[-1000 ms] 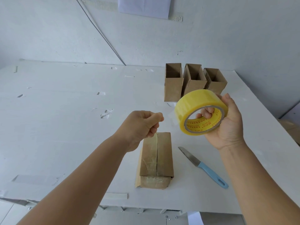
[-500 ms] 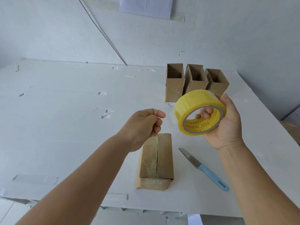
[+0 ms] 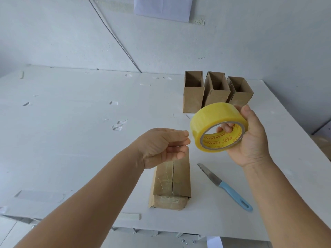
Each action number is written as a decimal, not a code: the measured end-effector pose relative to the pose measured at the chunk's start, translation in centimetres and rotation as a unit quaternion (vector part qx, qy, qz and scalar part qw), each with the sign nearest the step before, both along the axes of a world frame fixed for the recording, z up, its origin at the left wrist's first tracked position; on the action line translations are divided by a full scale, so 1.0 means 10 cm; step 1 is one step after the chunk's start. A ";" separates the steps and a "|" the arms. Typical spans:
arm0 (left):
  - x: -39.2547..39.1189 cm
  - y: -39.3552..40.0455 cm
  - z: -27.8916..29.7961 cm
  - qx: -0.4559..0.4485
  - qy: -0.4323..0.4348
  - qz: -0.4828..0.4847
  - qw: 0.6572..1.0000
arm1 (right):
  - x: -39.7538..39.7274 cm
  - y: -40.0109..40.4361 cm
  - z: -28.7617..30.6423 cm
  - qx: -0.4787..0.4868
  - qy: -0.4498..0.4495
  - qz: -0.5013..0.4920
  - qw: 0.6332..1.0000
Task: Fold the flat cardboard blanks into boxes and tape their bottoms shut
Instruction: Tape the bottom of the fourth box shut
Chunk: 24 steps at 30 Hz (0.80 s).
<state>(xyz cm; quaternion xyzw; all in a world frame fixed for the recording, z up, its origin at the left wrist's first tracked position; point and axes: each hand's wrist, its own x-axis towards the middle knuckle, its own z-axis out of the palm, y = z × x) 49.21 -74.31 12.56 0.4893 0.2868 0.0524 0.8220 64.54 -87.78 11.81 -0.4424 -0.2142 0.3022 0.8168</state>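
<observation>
White walls close in behind a white surface (image 3: 71, 140) marked with scraps of old clear tape. At its far right edge 3 open cardboard boxes (image 3: 215, 93) stand upright in a row, just beside one another. Nearer, a folded cardboard box (image 3: 172, 183) lies on its side with its flaps shut, clear tape glinting across the seam and the near end. To its right, apart from it, lies a knife (image 3: 225, 187) with a light blue handle, blade pointing away.

Above the lying box, both hands are raised off the surface. The right hand (image 3: 250, 140) grips a yellow tape roll (image 3: 218, 127), thumb over the outer rim and fingers (image 3: 226, 127) hooked through the core. The left hand (image 3: 164, 146) hovers just left of the roll, its fingers (image 3: 180, 140) curled with thumb and forefinger tips close together at the roll's edge; whether they pinch the clear tape end cannot be told. Roll and lying box do not touch.
</observation>
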 end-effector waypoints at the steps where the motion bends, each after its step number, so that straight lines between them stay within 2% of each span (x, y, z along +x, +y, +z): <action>1: -0.01 0.00 0.00 0.009 -0.001 0.004 1.000 | 0.01 -0.01 0.00 -0.012 -0.011 -0.002 1.000; 3: -0.02 -0.01 0.00 0.045 0.003 0.010 0.999 | 0.02 -0.02 -0.01 -0.039 -0.037 -0.004 0.999; 6: 0.00 0.00 -0.01 0.147 0.044 0.034 0.988 | 0.00 0.00 0.01 -0.094 -0.109 -0.026 0.989; 11: -0.11 0.24 -0.02 0.240 0.101 0.075 0.963 | 0.01 -0.02 0.02 -0.209 -0.289 -0.079 0.931; 14: -0.16 0.32 -0.09 0.293 0.138 0.063 0.944 | 0.02 -0.02 -0.07 -0.251 -0.320 -0.065 0.911; 19: -0.19 0.36 -0.19 0.313 0.162 0.076 0.933 | 0.01 0.01 -0.12 -0.296 -0.352 -0.050 0.886; 22: -0.22 0.43 -0.18 0.321 0.164 0.102 0.927 | 0.05 -0.02 -0.11 -0.381 -0.405 -0.047 0.830; 24: -0.22 0.44 -0.17 0.334 0.167 0.098 0.922 | 0.05 -0.02 -0.12 -0.411 -0.417 -0.045 0.809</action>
